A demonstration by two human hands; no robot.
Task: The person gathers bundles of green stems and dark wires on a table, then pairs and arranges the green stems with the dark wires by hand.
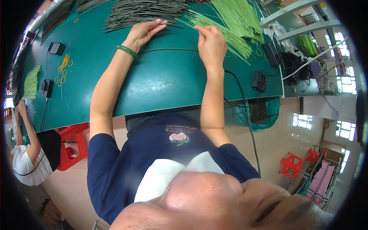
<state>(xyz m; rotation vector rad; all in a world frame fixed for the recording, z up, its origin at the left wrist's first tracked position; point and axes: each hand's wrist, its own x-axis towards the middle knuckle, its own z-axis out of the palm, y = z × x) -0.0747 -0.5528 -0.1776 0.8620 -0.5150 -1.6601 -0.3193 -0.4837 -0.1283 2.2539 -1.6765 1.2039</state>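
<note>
My left hand point(146, 33), with a green bangle point(127, 51) at its wrist, reaches the near edge of a pile of thin dark sticks point(143, 13). Its fingers are stretched out, and no held stick can be made out. To the right, my right hand point(213, 43) is closed, with thumb and fingertips pinched together beside loose light-green sticks point(232, 43). Whatever lies in that pinch is too small to make out. A larger bundle of green sticks point(243, 19) lies beyond it. Between my wrists a thin dark line point(170, 49), cord or stick, crosses the green table point(161, 84).
Yellow rubber bands point(63, 67), small black devices point(56, 48) and more green sticks point(32, 81) lie at left, where another person point(32, 157) works. A black device point(259, 81) with cables sits at right. A green bag point(264, 119) hangs below the edge; metal racks point(306, 34) stand beyond.
</note>
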